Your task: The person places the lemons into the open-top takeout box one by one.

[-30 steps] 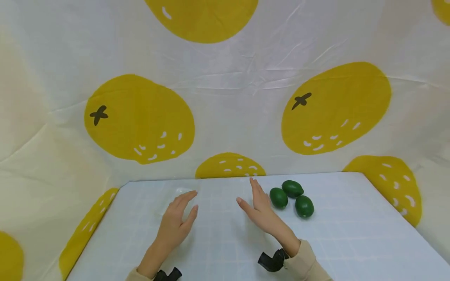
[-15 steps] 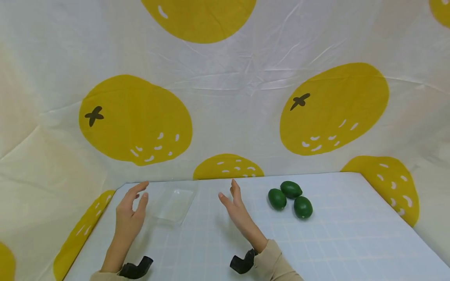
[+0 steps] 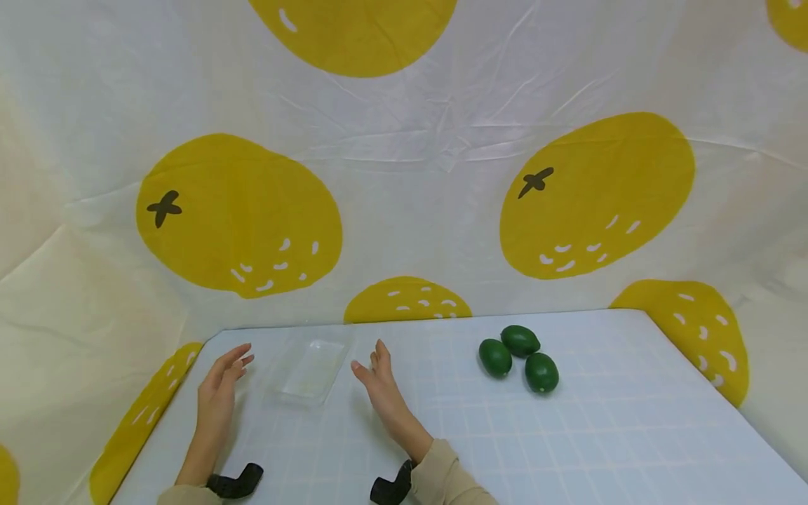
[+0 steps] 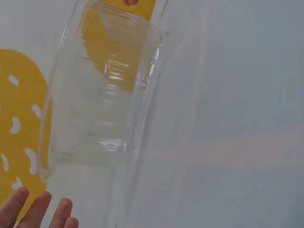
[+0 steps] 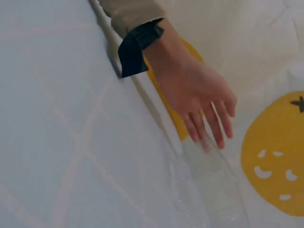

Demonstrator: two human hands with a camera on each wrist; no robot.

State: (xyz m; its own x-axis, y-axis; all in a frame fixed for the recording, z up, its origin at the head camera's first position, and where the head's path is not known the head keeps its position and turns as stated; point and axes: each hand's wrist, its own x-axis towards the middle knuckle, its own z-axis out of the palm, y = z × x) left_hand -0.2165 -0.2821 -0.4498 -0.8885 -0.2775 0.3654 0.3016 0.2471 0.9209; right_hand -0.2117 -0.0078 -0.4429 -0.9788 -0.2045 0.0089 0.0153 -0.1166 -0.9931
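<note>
A clear plastic container [image 3: 311, 370], shallow and rectangular, lies on the table at the left in the head view. My left hand [image 3: 216, 401] hovers on its left side, fingers relaxed and apart from it. On the other side my right hand [image 3: 385, 394] is held with thumb and fingers spread, holding nothing. The left wrist view has the container [image 4: 102, 95] up close, with several left fingertips [image 4: 35, 209] at the lower left. From the right wrist, my left hand [image 5: 192, 88] appears beyond the container [image 5: 209, 190], its fingertips overlapping the container's edge.
Three dark green limes [image 3: 520, 341] sit grouped on the table right of my right hand. The table [image 3: 568, 449] has a pale checked cover. A white cloth with yellow fruit prints [image 3: 240, 210] hangs behind and at the sides.
Both hands have moved left. The left hand passed from over the container to its left side, uncovering it; the right hand left the limes' side and came near the container's right.
</note>
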